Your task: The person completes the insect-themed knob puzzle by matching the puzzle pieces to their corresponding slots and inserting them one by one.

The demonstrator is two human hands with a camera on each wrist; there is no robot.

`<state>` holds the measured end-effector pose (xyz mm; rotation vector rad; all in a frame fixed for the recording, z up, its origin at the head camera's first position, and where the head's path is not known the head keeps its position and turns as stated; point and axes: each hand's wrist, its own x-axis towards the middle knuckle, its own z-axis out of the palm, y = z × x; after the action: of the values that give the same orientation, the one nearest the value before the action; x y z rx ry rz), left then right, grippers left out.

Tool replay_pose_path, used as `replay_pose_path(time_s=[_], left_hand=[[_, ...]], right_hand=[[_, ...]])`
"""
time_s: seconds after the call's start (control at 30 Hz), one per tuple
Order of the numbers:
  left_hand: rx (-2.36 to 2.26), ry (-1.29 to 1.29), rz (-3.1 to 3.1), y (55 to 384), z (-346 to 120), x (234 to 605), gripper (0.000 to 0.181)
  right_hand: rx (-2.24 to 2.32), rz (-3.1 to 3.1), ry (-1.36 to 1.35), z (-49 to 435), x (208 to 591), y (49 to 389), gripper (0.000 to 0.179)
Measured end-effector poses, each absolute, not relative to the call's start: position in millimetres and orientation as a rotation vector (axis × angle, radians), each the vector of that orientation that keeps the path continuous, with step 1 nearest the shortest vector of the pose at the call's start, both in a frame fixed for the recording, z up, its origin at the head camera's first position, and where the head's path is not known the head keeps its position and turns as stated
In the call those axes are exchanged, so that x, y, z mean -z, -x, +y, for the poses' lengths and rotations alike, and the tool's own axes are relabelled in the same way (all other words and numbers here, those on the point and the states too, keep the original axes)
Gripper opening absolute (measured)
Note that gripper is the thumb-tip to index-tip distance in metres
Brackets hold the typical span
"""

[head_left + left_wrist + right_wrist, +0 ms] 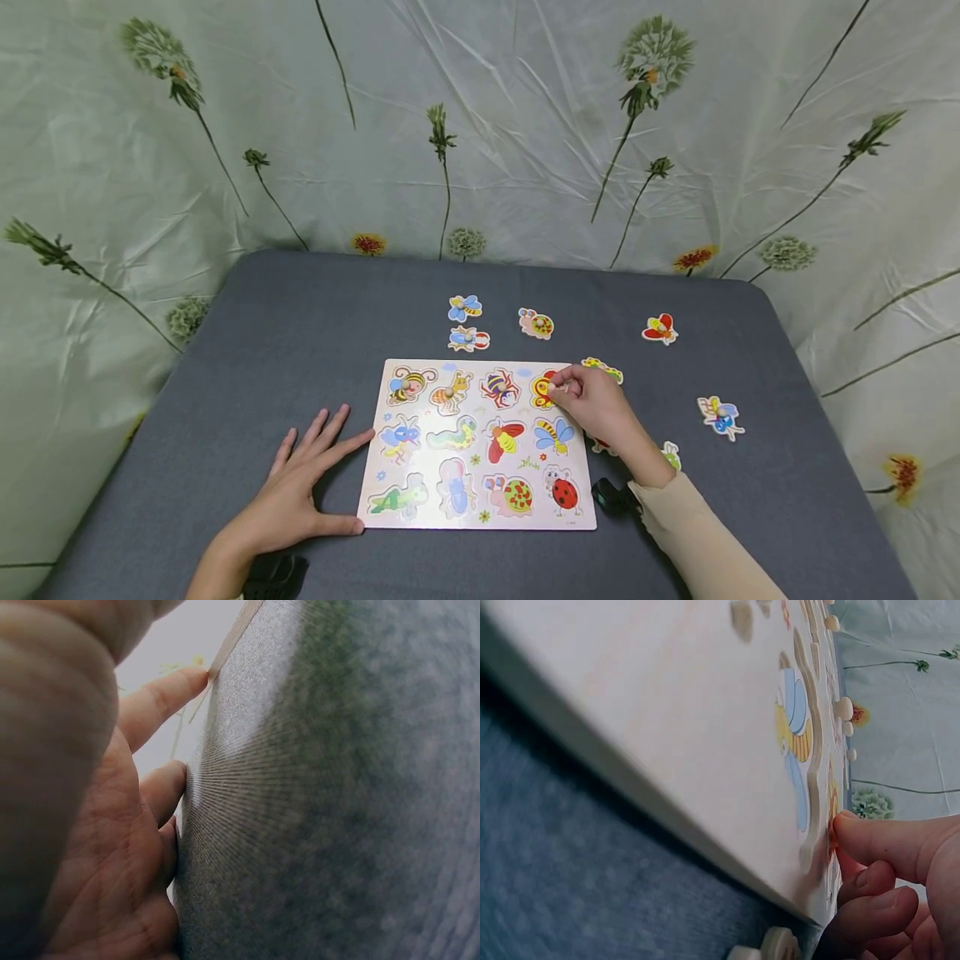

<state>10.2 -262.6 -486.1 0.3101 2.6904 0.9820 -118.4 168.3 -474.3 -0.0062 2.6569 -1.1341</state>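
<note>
Left hand [318, 475]: while its fingers spread, two touch the puzzle board [450, 523]
Right hand [600, 408]: fingers pinch the yellow-and-red piece [541, 392], board's far right corner
Board: tabletop [322, 321], well short of far edge

One left hand [302, 490] and one right hand [600, 407] are sharing one puzzle board [412, 522], where three knobbed pieces [408, 385] are filling top-row places, one butterfly piece [539, 393] is being pinched at the fourth and eight recesses [399, 437] are showing printed insects. Eight loose pieces [536, 323] are lying on one gray table [337, 317], two black devices [611, 497] are resting there, and one flowered curtain [487, 83] is hanging.
</note>
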Motion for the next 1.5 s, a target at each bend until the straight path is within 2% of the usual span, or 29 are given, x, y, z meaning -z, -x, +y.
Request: replay_pose_path(time_s=[0.27,0.73,1.0,1.5], left_hand=[[-0.980,-0.345,2.710,-9,-264,486,0.111],[-0.964,-0.319,2.703,-12,-270,484,0.112],[-0.965,-0.319,2.711,-13,-270,483,0.111],[-0.973,-0.350,2.680,-10,-267,488,0.111]], right_hand=[[1.144,2.656,0.023,169,473,121,0.012],[1.206,2.563,0.110,184,464,125,0.026],[1.273,2.611,0.107,220,459,119,0.029],[1.219,2.777,-0.215,299,453,90,0.038]])
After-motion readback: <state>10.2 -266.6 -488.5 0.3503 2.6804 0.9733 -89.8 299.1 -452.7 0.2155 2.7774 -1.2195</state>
